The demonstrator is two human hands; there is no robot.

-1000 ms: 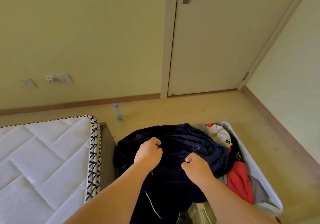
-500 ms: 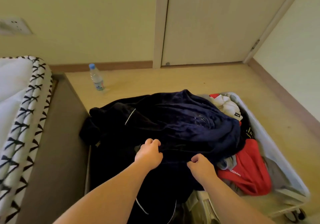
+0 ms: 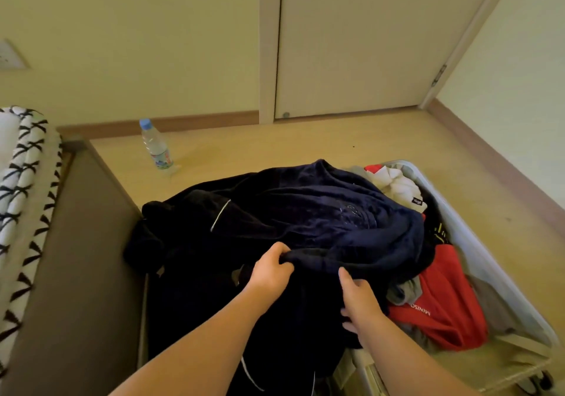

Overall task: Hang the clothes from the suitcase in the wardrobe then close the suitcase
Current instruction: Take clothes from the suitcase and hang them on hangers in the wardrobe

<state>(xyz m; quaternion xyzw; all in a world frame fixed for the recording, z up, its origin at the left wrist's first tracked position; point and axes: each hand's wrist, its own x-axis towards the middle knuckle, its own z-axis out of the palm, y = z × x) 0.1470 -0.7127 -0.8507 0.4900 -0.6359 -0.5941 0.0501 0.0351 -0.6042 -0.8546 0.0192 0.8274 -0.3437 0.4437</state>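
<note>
1. One navy garment (image 3: 305, 221) is in hand: soft, bulky, limp fleece by the look, likely to sag and trail, so best gathered at collar or shoulders
2. It lies heaped over the left side of the open suitcase (image 3: 467, 236), spilling past its left edge
3. Left hand (image 3: 272, 270) pinches a fold at the garment's near edge; right hand (image 3: 357, 298) rests on the cloth just beside, thumb raised, grip unclear

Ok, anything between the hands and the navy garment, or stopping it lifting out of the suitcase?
Nothing visible. Left hand grips the navy garment, right hand touches it; it tops the suitcase pile; wardrobe out of view.
</note>
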